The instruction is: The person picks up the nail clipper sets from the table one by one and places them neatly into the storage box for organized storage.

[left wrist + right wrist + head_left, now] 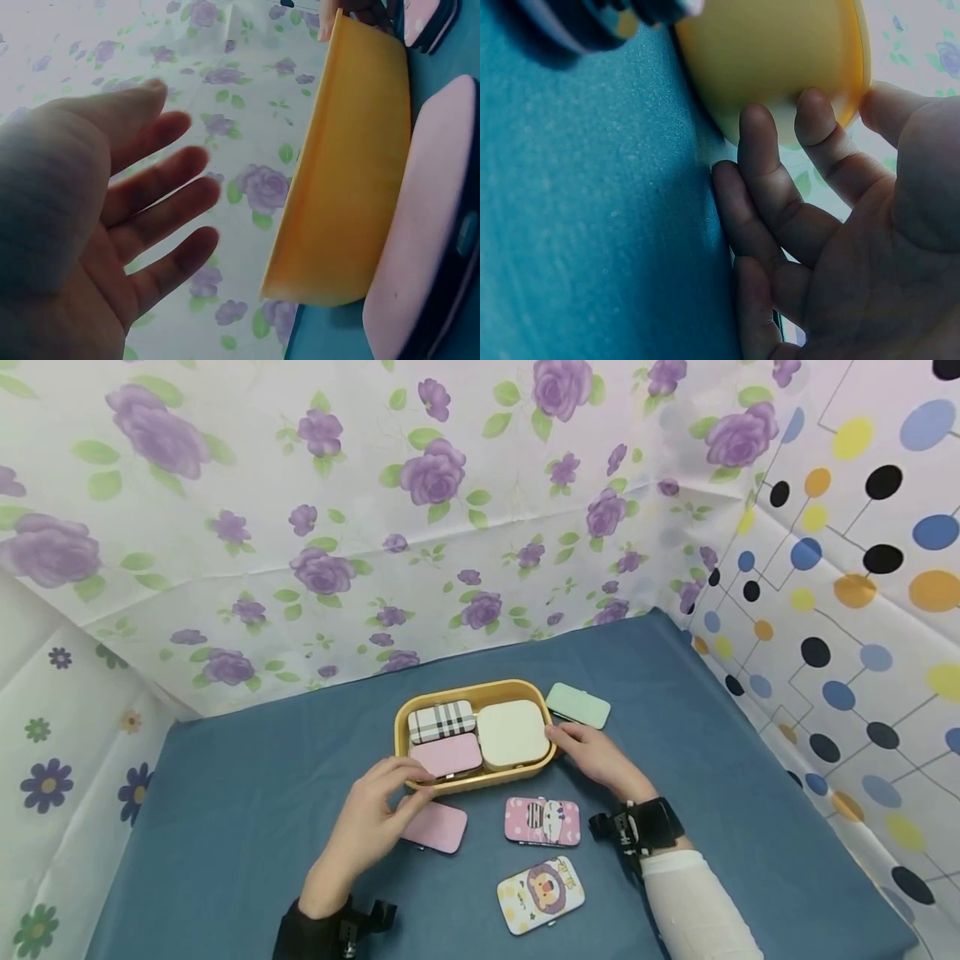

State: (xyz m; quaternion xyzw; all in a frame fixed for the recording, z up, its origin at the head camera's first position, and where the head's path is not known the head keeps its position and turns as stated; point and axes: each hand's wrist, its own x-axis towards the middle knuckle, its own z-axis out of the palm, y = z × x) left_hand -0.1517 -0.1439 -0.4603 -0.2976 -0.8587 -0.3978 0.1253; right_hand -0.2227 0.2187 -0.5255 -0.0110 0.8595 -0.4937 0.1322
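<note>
A yellow oblong basket [457, 788] holds a plaid case [441, 722], a pink case [447, 752] and a cream square case [513, 733]. My right hand [600, 762] pinches the basket's right end, thumb at the rim and fingertips against the outer wall [772, 60]. Over the front left corner hovers my left hand [369, 814], its fingers loosely bent; the left wrist view shows nothing in the palm. Another pink case [438, 828] lies on the table below that hand, partly covered by it in the head view.
Before the basket lie a pink case with a cartoon picture [542, 822] and a lion case [540, 895]. A mint green case [578, 705] lies behind the right hand. Blue cloth [247, 827] covers the table, with flowered sheets [360, 527] behind it.
</note>
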